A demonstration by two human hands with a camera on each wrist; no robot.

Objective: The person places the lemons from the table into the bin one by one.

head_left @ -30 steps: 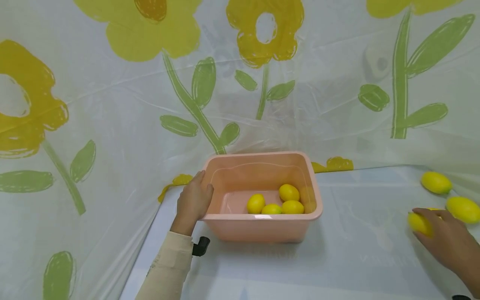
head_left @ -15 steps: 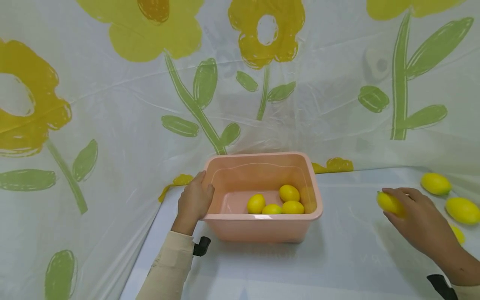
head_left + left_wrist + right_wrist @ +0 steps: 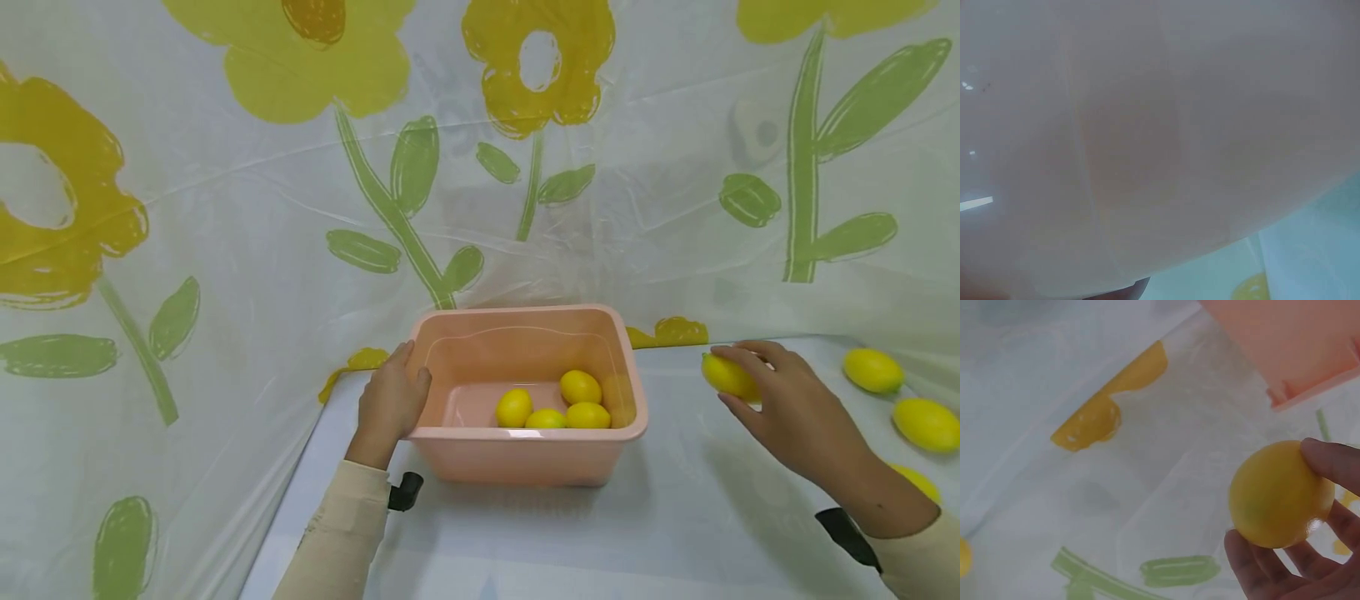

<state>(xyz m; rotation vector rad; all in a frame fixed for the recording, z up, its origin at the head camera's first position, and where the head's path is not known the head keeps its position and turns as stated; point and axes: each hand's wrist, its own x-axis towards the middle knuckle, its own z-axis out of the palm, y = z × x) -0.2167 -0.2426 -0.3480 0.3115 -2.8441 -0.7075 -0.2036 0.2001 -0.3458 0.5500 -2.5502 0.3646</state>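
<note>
Nearest, a loose lemon (image 3: 917,480) sits on the worktop (image 3: 675,533), partly hidden by the right arm (image 3: 885,500). Just beyond, the right hand (image 3: 798,408) pinches the held lemon (image 3: 727,380) between thumb and fingers, parted only to the fruit's width, above the worktop and to the right of the tub (image 3: 480,434), apart from it. Good handling seems to call for a light, even pinch on so smooth a fruit, enough lift to clear the rim, and a low release among the four lemons (image 3: 514,408) inside. The left hand (image 3: 388,407) grips the tub's left edge; a firm hold there should stop it sliding. Two more lemons (image 3: 873,371) lie at far right, and a flowered sheet (image 3: 660,250) hangs behind.
</note>
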